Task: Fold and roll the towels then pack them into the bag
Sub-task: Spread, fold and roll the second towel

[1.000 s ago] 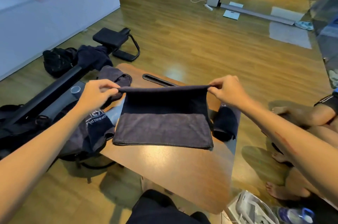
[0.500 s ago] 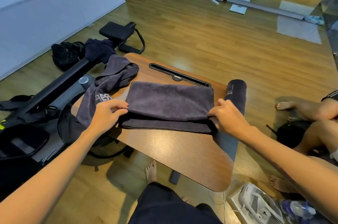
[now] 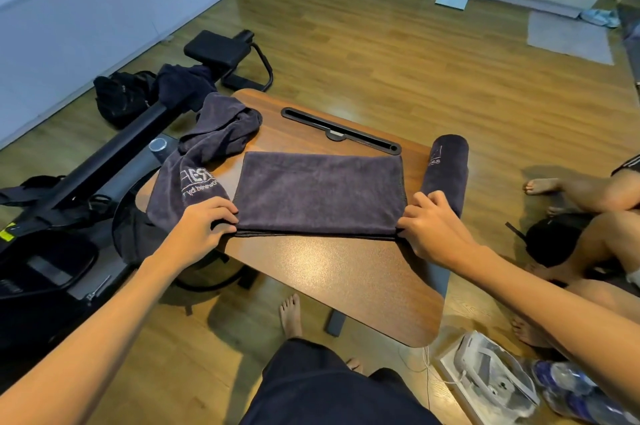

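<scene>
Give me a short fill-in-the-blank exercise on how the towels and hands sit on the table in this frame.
1. The folded towel lies flat on the ____.
2. The left hand and right hand each hold a near ____ of the folded towel.
3. At the table's right edge lies a ____ towel.
4. The crumpled towel with printed lettering lies to the folded towel's ____.

Missing words: table; corner; rolled; left

I read pale "ESS" lettering on the rolled towel point(image 3: 446, 170); the crumpled towel point(image 3: 201, 164) left of it bears an illegible logo.
</scene>
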